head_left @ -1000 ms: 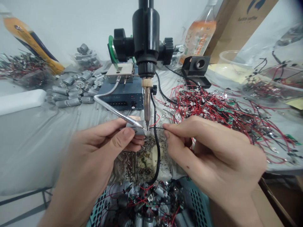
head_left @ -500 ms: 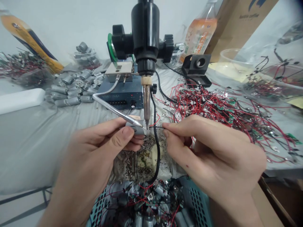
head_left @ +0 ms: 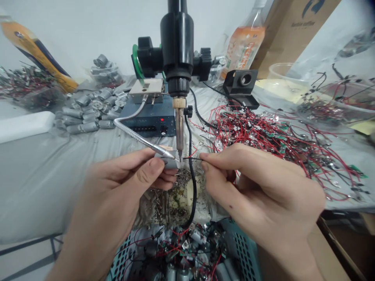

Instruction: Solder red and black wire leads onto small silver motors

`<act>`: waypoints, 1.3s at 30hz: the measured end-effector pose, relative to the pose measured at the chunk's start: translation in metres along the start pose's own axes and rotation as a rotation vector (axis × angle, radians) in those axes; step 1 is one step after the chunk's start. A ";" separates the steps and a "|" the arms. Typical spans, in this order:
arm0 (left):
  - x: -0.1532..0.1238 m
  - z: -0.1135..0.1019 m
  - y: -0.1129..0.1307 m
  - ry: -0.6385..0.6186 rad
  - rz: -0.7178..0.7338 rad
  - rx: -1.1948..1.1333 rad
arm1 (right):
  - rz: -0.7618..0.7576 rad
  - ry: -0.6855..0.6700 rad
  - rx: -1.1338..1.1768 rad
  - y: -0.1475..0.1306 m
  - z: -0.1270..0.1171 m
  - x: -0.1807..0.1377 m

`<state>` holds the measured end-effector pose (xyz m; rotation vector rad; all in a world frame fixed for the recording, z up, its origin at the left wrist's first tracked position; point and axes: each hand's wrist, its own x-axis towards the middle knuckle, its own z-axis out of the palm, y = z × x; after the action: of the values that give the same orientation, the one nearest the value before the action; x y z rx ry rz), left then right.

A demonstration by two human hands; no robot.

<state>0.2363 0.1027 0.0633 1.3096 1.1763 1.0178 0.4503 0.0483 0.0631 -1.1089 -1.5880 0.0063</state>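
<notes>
Grey sheet-covered table (head_left: 38, 183), blue soldering station (head_left: 148, 123) toward the back. Vertical soldering iron (head_left: 179, 132) sits in a black stand, tip down, just at the silver can motor (head_left: 166, 160) pinched in the left hand (head_left: 117, 191). Chrome gooseneck solder feed tube (head_left: 140, 138) noses in beside it. Right hand (head_left: 258, 187), well apart, pinches a thin black wire (head_left: 190, 159) toward the tip. Looks like terminal soldering; wire end needs seating on the terminal, which is hidden from view

Pale wall (head_left: 88, 35) behind grey-sheeted table (head_left: 35, 183) (sheet creased), cardboard box (head_left: 293, 35) right.
</notes>
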 end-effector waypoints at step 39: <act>-0.004 0.010 0.012 -0.007 0.070 -0.005 | -0.047 0.019 0.049 0.001 0.002 -0.002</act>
<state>0.2468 0.0977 0.0744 1.3575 1.1282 1.0650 0.4498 0.0485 0.0601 -1.0309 -1.5881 0.0038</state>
